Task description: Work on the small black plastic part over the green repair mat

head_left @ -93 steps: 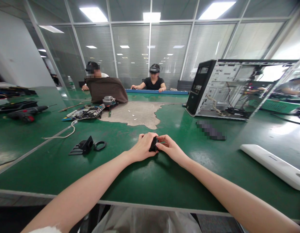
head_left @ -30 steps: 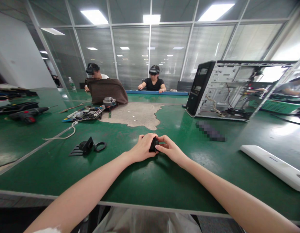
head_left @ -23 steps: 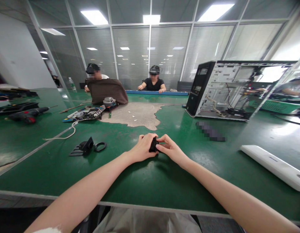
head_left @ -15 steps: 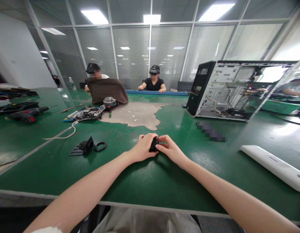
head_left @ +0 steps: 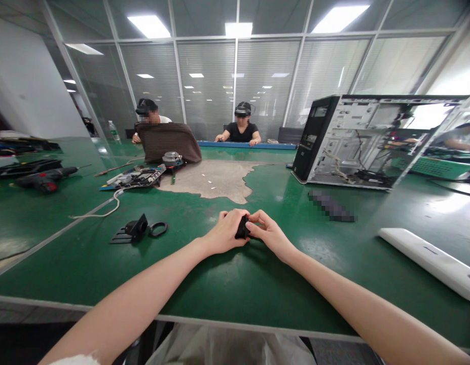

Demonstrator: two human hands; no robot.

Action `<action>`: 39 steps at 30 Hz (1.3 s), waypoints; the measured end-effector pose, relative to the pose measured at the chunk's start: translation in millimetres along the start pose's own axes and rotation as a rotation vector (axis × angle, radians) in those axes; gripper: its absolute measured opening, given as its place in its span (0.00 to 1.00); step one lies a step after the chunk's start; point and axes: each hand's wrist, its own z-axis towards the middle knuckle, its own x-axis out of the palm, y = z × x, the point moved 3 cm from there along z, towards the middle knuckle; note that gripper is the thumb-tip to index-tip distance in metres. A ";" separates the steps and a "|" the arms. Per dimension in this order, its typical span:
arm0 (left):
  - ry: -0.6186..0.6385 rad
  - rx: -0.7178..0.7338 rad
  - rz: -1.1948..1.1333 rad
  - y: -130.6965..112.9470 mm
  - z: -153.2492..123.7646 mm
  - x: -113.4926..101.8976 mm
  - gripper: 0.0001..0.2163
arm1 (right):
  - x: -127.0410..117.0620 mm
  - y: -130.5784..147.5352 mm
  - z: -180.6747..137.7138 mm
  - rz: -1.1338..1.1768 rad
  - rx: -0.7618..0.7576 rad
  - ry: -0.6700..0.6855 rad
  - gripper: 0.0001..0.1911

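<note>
A small black part sits between my two hands, low over the green table; its exact kind is hard to make out. My left hand wraps round it from the left and covers much of it. From the right, my right hand pinches its near side with thumb and fingers. To the left on the table lie a black slotted bracket with a raised mount and, beside it, a flat black ring.
An open computer case stands at the right, with a pixelated dark object before it. A long white plastic piece lies near right. Circuit boards and a power drill are on the left. Two people sit across the table.
My right fingers have shifted slightly against the black part, which seems turned a little. The left hand keeps its grip, and everything else stays in place.
</note>
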 end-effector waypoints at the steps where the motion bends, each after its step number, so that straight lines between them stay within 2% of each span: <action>1: 0.001 0.000 -0.002 -0.1 0.1 0.1 0.25 | -0.2 -0.5 0.7 -0.005 -0.004 -0.006 0.12; 6: 0.001 -0.003 0.002 0.4 -0.3 0.9 0.25 | -3.0 -3.9 1.4 -0.054 0.036 -0.051 0.15; 11: 0.001 0.000 0.011 0.6 -0.8 0.5 0.24 | -2.0 -1.2 -1.4 -0.028 0.059 0.028 0.14; 15: 0.009 -0.004 0.006 0.8 -0.4 0.3 0.24 | 0.0 3.0 -4.4 0.071 0.054 0.086 0.18; 21: 0.005 -0.008 0.006 0.5 -0.2 0.2 0.25 | 0.4 2.3 -2.1 0.060 0.023 0.023 0.13; 26: 0.003 0.000 0.002 0.8 -0.1 0.2 0.24 | -2.3 -4.2 0.9 -0.022 0.032 -0.025 0.15; 35: 0.022 0.003 0.006 4.3 1.5 -1.4 0.24 | 1.0 -1.9 0.0 0.040 0.016 0.085 0.16; 39: 0.013 0.009 0.013 5.4 2.5 -1.2 0.24 | 0.4 -6.0 2.0 0.042 0.012 0.061 0.12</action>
